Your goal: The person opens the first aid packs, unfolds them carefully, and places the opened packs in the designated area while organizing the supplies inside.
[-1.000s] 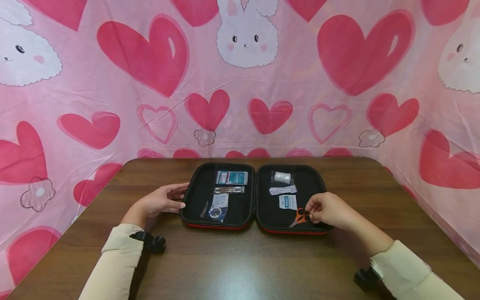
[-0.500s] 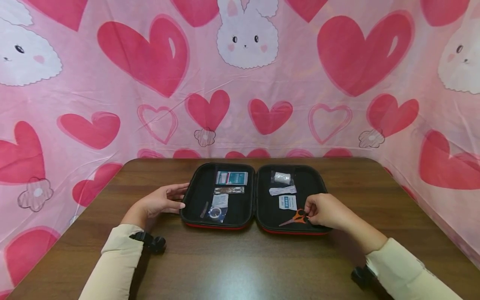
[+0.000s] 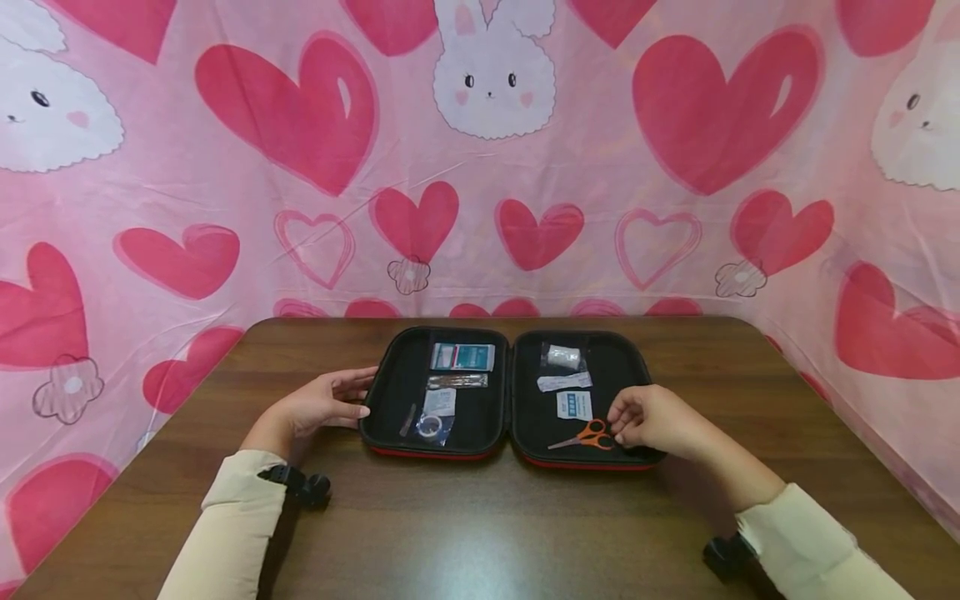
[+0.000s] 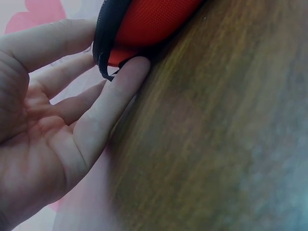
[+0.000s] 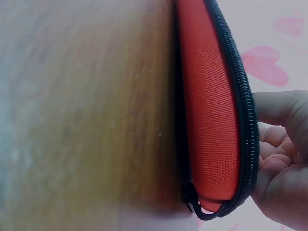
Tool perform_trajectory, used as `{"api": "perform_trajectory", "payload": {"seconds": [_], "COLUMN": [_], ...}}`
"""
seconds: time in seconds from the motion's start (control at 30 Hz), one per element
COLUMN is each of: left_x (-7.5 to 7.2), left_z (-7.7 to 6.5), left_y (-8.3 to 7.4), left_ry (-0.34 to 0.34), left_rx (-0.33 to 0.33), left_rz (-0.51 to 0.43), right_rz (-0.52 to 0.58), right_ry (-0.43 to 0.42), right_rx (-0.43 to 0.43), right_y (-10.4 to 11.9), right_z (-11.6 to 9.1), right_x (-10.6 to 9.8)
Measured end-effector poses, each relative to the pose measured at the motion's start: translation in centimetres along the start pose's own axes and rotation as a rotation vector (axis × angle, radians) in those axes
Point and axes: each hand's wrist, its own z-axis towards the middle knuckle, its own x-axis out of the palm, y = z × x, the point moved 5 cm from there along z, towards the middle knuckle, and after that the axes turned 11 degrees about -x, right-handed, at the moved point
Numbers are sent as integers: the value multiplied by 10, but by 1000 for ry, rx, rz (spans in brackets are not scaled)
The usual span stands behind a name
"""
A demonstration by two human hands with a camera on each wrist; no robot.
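An open first aid case (image 3: pixel 525 400) lies flat on the table, its two black-lined halves side by side. My left hand (image 3: pixel 318 404) holds the case's left front corner; in the left wrist view, thumb (image 4: pixel 130 77) and fingers lie on either side of the zipped rim. Orange-handled scissors (image 3: pixel 588 435) lie in the right half, near the front, blades pointing left. Both handle loops show. My right hand (image 3: pixel 660 421) hovers over that half's right edge with loosely bent fingers, fingertips beside the handles. The right wrist view hides the scissors behind the red case wall (image 5: pixel 211 106).
The left half has a teal packet (image 3: pixel 462 357), wrapped swabs (image 3: pixel 457 381), a white packet (image 3: pixel 440 402), bagged tape roll (image 3: pixel 431 426) and tweezers (image 3: pixel 408 420). The right half has a bagged bandage roll (image 3: pixel 564 357), a white strip (image 3: pixel 565 381) and a blue-white packet (image 3: pixel 574 406).
The scissors have turned and shifted left, and their handles now show clear of my right fingers, which appear to have let go. My left hand stays on the case.
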Motion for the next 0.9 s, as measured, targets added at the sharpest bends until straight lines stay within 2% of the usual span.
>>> {"api": "perform_trajectory", "payload": {"seconds": [0.17,0.57,0.73,0.9], "left_x": [0,-2,-2,-5], "left_z": [-2,-11,-12,-19], "left_y": [-1,7,6,0], "left_ry": [-31,-166,-195,-253], "left_rx": [15,77,92,124], "left_rz": [18,70,78,112], "right_rz": [84,41,-6,-130], "right_ry": [-30,-124,-176,-201], "right_rx": [24,1,-5,7], "right_y": [-1,2,0,-4], "right_z": [-2,-11,-20,-26], "right_x": [-6,-32,-43,-53]}}
